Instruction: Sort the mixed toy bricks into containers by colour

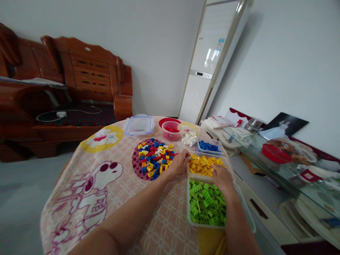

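Observation:
A heap of mixed red, blue, yellow and white bricks (154,157) lies on the pink cartoon-print tablecloth (106,184). My left hand (179,163) rests at the heap's right edge, fingers curled near the rim of the tub of yellow bricks (203,164); whether it holds a brick is hidden. My right hand (221,177) reaches over the near edge of that yellow tub, above the tub of green bricks (205,205). What its fingers hold cannot be seen.
Farther back stand a tub of blue bricks (209,146), a pile of white bricks (189,139), a red-brick bowl (171,131) and a clear lid (139,125). A wooden sofa (66,88) is at the left, a glass-topped cabinet (278,159) at the right.

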`<state>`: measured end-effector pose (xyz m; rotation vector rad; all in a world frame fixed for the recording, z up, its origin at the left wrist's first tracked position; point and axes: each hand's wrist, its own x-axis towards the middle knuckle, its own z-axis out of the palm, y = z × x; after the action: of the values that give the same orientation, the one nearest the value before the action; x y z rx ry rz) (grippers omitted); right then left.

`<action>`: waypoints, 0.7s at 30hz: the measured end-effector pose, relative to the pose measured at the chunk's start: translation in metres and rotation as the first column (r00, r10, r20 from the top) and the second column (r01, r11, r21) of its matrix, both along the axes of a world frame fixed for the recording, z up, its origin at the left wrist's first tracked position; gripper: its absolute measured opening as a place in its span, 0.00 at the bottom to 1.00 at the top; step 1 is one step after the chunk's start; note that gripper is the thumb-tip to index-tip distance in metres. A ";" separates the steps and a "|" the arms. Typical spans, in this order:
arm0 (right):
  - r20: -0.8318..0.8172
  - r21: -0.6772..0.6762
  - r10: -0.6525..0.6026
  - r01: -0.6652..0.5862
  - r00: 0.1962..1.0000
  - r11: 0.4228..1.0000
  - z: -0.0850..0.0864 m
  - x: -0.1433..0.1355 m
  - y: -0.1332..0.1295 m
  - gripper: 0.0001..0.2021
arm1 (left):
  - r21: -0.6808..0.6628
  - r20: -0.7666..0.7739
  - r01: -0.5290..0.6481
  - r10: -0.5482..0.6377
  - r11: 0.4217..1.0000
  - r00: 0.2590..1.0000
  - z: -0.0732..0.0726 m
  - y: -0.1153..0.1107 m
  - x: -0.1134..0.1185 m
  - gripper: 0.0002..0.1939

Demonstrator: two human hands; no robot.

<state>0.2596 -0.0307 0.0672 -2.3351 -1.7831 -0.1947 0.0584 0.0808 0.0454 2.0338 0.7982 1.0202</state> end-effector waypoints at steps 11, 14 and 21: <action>-0.043 0.116 -0.012 0.017 0.999 0.993 -0.001 0.012 -0.003 0.17 | 0.108 -0.266 0.346 -0.308 0.932 0.913 0.049 -0.044 0.004 0.05; -0.047 0.101 -0.002 0.007 0.999 0.995 -0.005 0.014 -0.004 0.17 | 0.090 -0.336 0.507 -0.453 0.857 0.826 0.052 -0.060 0.008 0.06; -0.062 0.106 0.001 0.005 0.998 0.994 -0.009 0.014 -0.004 0.17 | 0.136 -0.235 0.397 -0.359 0.908 0.903 0.052 -0.033 -0.004 0.07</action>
<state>0.2741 -0.0347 0.0586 -2.2446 -1.6986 -0.2103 0.0540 0.0476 0.0977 2.3606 0.3889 0.6862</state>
